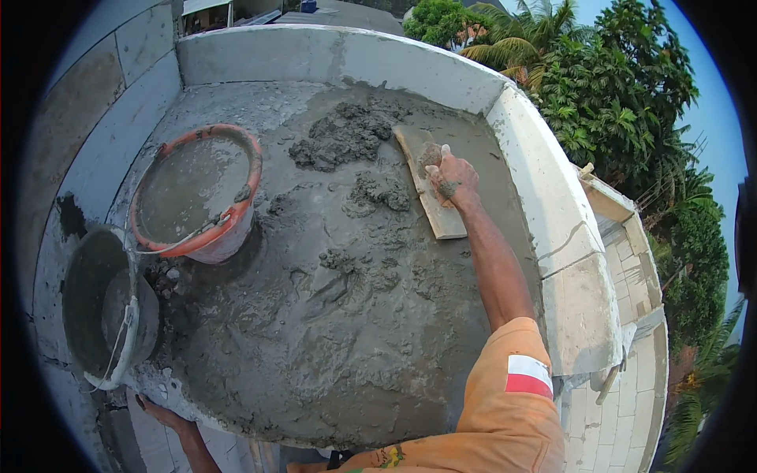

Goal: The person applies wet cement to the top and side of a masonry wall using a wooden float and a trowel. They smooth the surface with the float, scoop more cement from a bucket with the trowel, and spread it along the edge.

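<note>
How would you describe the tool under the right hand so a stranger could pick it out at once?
Start at the wet grey mortar bed inside the pale block parapet. Near its far right corner, the right hand presses down on a flat, pale wooden float, a long plank smeared with mortar. Unlike the round orange-rimmed bucket and grey bucket at left, it is straight-edged and lies flat.

Two buckets [195, 193] [102, 307], one wooden float [430, 189], two hands [451, 177] [162, 411].

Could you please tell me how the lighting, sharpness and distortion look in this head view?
Head view: soft daylight, no glare on the wet mortar; sharp in the middle, where the right hand grips the wooden float; fisheye bends the parapet wall; black corners; left hand lies dim at the lower rim.
</note>
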`<act>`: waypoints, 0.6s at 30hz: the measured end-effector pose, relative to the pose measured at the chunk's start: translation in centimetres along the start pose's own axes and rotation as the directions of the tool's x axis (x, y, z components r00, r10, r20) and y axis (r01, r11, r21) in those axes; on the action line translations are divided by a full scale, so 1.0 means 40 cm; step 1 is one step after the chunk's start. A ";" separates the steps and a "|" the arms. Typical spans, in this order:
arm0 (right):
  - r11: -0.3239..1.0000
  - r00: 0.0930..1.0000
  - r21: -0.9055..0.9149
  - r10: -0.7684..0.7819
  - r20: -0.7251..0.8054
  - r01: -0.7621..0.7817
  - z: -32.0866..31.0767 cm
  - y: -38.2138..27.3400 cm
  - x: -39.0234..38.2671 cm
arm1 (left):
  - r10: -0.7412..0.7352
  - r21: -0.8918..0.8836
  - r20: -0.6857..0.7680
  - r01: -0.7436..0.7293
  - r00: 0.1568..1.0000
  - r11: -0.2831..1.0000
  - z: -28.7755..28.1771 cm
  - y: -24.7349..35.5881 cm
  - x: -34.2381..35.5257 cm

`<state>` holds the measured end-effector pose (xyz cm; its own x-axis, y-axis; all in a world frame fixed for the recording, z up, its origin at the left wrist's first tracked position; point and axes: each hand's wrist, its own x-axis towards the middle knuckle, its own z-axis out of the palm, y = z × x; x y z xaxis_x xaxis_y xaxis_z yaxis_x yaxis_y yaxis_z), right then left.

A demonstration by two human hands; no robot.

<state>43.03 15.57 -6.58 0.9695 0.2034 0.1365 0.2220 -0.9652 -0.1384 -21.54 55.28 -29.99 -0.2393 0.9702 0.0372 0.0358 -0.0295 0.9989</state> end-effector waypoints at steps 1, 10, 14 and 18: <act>1.000 1.000 0.003 -0.014 -0.005 0.014 -0.019 -0.023 -0.021 | 0.179 0.186 0.034 -0.183 0.983 0.966 -0.068 -0.061 0.060; 0.955 0.936 0.052 0.298 -0.189 -0.293 -0.036 0.299 0.132 | 0.005 0.139 -0.041 0.001 0.999 0.990 0.027 0.057 -0.029; 0.940 0.920 0.093 0.339 -0.196 -0.327 0.002 0.341 0.189 | 0.075 0.155 -0.106 -0.058 0.991 0.986 -0.019 0.036 -0.003; 0.940 0.910 0.091 0.340 -0.237 -0.328 0.020 0.357 0.251 | -0.027 0.107 -0.125 0.041 0.992 0.993 -0.004 0.032 0.013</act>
<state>56.01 3.97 -7.96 0.9332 -0.1821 0.3097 -0.0994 -0.9592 -0.2646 -21.78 55.70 -28.70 -0.3594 0.9331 0.0131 0.1297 0.0360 0.9909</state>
